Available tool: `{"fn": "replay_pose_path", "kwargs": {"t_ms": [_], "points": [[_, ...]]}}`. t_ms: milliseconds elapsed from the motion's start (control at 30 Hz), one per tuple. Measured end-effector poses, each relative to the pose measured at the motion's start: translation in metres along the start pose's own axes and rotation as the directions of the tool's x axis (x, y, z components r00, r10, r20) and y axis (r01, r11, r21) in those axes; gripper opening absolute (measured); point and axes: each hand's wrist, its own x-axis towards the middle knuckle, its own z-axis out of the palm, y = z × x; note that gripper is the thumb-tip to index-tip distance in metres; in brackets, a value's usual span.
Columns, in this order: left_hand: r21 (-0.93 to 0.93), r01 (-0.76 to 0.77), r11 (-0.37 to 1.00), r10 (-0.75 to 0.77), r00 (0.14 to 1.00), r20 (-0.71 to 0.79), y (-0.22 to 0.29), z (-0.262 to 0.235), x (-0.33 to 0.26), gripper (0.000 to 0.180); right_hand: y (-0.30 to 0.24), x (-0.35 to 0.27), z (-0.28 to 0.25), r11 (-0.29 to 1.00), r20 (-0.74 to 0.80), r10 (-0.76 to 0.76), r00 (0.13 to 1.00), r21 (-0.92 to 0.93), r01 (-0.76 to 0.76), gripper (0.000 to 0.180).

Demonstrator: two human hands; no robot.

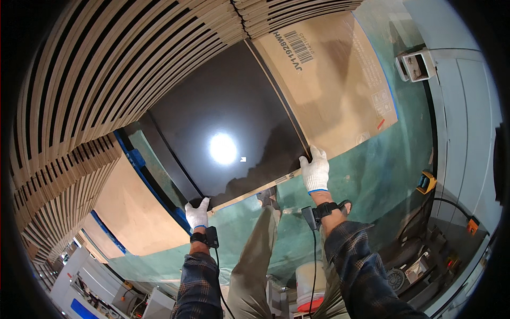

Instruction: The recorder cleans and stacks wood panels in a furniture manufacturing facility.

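Fingers (317, 154): at dark panel's (228, 101) near corners | forearms (197, 266): forward, spread

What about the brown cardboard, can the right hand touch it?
Probably yes: the right hand is at a corner of the black panel, close beside the brown cardboard, with nothing visibly blocking.

Left hand (197, 214) and right hand (316, 172) — gloved, well apart — extend forward.
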Motion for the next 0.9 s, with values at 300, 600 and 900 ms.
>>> {"fn": "replay_pose_path", "kwargs": {"t_ms": [300, 600, 900], "points": [[0.056, -0.102, 0.993, 0.077, 0.936, 0.343, 0.041, -0.018, -0.051, 0.051, -0.051, -0.003, -0.087, 0.997, 0.604, -0.076, 0.793, 0.040, 0.065, 0.041], [0.045, 0.007, 0.999, -0.021, 0.948, 0.319, 0.043, -0.014, -0.076, 0.075, -0.013, 0.095, -0.077, 0.998, 0.373, 0.057, 0.926, -0.005, -0.059, 0.058], [-0.373, 0.203, 0.906, -0.028, 0.905, 0.424, 0.053, -0.156, -0.155, 0.046, -0.028, -0.029, -0.259, 0.979, 0.606, 0.125, 0.785, 0.054, -0.197, 0.081]]}}
